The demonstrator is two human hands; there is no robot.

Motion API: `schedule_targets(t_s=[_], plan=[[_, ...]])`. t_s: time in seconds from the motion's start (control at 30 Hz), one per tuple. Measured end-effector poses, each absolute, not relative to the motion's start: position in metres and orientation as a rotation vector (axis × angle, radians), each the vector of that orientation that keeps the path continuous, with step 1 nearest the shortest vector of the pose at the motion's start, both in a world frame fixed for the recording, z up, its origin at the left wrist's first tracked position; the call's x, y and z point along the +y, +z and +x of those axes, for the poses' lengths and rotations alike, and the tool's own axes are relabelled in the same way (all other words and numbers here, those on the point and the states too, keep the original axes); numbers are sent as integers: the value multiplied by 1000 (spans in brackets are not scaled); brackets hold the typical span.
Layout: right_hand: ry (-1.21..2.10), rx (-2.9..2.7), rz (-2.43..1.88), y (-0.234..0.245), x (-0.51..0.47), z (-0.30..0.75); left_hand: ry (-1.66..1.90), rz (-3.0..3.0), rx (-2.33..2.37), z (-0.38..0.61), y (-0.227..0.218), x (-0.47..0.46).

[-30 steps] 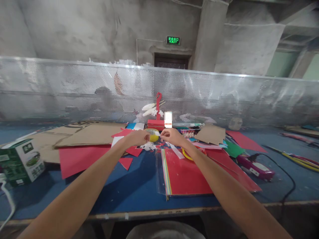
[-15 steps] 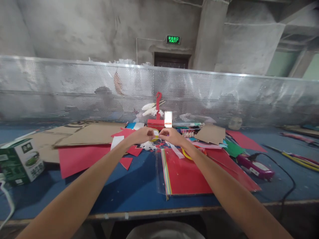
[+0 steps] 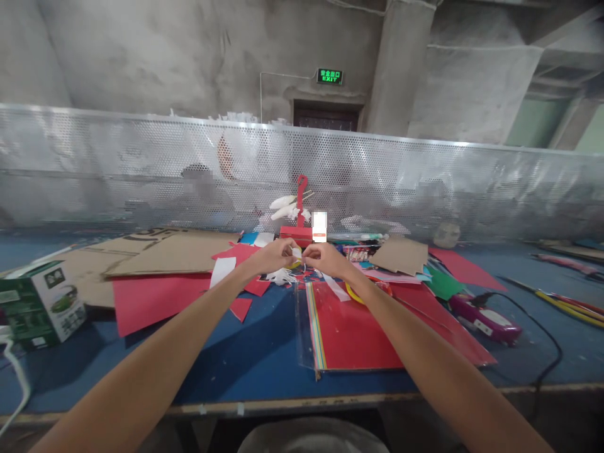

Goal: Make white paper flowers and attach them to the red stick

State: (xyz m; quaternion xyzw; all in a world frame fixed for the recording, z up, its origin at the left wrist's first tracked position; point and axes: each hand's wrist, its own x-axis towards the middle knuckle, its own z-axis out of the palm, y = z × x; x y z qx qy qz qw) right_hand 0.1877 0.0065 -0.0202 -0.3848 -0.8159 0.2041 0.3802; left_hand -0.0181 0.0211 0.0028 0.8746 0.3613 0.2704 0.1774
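Over the middle of the table, my left hand (image 3: 277, 255) pinches a small white piece (image 3: 297, 252) that looks like paper. My right hand (image 3: 325, 259) is closed in a pinch at the other end of the same piece; its fingertips almost meet the left ones. A yellow ring (image 3: 296, 265), perhaps a tape roll, shows partly behind the fingers. Just below my left hand lies a white fringed paper piece (image 3: 282, 276). A white paper strip (image 3: 336, 287) lies below my right hand. Behind both hands stand a red hook-shaped piece (image 3: 301, 200) and a lit phone (image 3: 319, 228).
A pack of coloured paper (image 3: 358, 333) lies at front right. Cardboard sheets (image 3: 174, 255) and red paper (image 3: 155, 302) spread to the left, near a green box (image 3: 44, 305). A purple power strip (image 3: 486, 319) with a black cord sits at right. A perforated metal screen (image 3: 377, 176) runs behind.
Both hands stay close together over the same spot, with only slight finger movement around the white piece. The view has shifted very slightly.
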Motion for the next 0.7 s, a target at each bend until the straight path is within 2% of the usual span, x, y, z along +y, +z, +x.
schedule_targets(t_s=[0.7], plan=[[405, -2047, -937, -16, 3, 184, 784, 2474, 1023, -14, 3, 17]])
